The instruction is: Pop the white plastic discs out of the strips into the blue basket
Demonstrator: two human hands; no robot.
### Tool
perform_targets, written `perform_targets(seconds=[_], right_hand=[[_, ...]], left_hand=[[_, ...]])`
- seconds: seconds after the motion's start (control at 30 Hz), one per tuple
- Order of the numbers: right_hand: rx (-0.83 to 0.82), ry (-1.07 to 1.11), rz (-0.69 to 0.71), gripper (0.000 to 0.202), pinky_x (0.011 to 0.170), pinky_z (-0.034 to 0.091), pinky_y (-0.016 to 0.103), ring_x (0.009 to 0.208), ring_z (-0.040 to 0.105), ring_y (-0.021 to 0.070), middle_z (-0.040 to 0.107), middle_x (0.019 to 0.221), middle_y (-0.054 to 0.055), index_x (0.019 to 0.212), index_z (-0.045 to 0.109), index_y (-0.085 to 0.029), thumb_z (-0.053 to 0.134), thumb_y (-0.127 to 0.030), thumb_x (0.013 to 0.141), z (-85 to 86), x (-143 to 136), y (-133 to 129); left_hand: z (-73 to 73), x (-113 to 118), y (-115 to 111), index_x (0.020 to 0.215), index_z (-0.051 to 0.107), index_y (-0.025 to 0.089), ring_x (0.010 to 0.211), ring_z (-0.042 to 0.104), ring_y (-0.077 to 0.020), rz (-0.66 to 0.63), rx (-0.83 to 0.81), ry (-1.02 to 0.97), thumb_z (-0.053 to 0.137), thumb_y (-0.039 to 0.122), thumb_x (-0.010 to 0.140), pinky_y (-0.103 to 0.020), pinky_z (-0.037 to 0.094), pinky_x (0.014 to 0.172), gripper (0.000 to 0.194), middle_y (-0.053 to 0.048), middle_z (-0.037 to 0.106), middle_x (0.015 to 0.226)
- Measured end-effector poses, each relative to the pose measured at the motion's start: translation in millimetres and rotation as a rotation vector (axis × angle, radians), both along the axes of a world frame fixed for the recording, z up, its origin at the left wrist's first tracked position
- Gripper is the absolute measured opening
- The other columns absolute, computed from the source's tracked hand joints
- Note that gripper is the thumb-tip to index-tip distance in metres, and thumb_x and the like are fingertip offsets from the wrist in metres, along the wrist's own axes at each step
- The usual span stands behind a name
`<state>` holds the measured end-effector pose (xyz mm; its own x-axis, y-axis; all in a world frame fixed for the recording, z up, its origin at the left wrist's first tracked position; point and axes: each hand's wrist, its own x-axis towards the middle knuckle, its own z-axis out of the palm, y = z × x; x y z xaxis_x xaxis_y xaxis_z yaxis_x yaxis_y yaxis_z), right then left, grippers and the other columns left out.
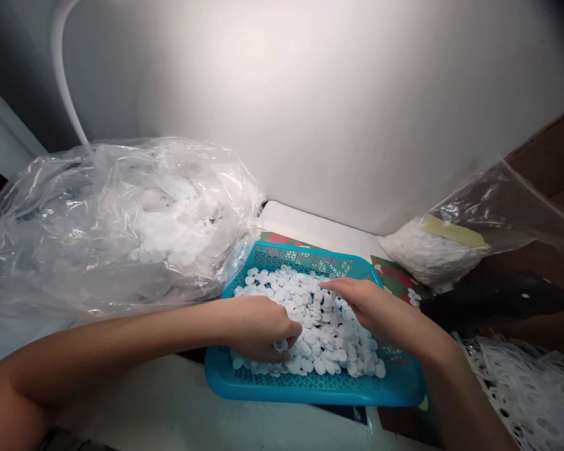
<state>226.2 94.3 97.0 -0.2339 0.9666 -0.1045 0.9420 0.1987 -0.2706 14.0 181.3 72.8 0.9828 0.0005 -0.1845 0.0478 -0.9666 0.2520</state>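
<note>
A blue plastic basket [310,396] with perforated sides holds a heap of small white discs [313,310]. My left hand [266,329] is over the left part of the heap, its fingers curled in. A few white discs show at its curled fingers; how many it grips is hidden. Over the right side of the basket, my right hand [369,307] has its fingers stretched out, the tips at the upper part of the heap. Its thumb and palm are mostly hidden from view.
To the left lies a large clear plastic bag [98,238] with more white discs inside. A second clear bag [432,250] with white contents and a yellowish strip stands at the right. White punched sheets [531,388] lie lower right, near a black object [498,297]. A pale wall rises behind.
</note>
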Motion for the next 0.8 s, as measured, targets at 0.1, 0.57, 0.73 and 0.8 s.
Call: perform_targets(seconds=[0.1,0.57,0.73,0.8], right_hand=[[0.05,0.036,0.013,0.044,0.084,0.046,0.033,0.102,0.056,0.0185,0.059,0.115,0.001,0.116,0.052,-0.027,0.037,-0.004,0.082,3.8,-4,0],[0.001,-0.011,0.026,0.056,0.097,0.038,0.035,0.121,0.039,0.017,0.037,0.138,-0.002,0.128,0.038,-0.032,0.036,-0.003,0.081,4.9,-6,-2],[-0.136,0.032,0.059,0.046,0.092,0.039,0.035,0.118,0.04,0.021,0.04,0.132,0.001,0.125,0.041,-0.033,0.052,-0.028,0.081,3.5,-16,-4],[-0.203,0.041,0.086,0.052,0.089,0.04,0.033,0.114,0.042,0.0223,0.043,0.127,0.001,0.121,0.044,-0.033,0.062,-0.03,0.072,0.6,-19,-5]], left_hand=[[-0.7,0,0,0.085,0.057,0.021,0.046,0.047,-0.0141,-0.002,-0.003,-0.007,0.05,0.035,0.08,-0.025,0.022,0.039,0.017,-0.002,0.059,0.06],[-1.2,0,0,0.084,0.057,0.02,0.046,0.048,-0.0138,-0.004,-0.001,-0.007,0.051,0.035,0.08,-0.024,0.024,0.039,0.017,-0.002,0.06,0.06],[-1.9,0,0,0.086,0.057,0.02,0.047,0.05,-0.0145,-0.01,0.006,-0.003,0.05,0.036,0.08,-0.024,0.024,0.039,0.018,-0.002,0.06,0.06],[-2.3,-1,0,0.087,0.057,0.02,0.047,0.05,-0.0146,-0.009,0.003,0.003,0.05,0.036,0.08,-0.024,0.023,0.039,0.019,-0.002,0.06,0.06]])
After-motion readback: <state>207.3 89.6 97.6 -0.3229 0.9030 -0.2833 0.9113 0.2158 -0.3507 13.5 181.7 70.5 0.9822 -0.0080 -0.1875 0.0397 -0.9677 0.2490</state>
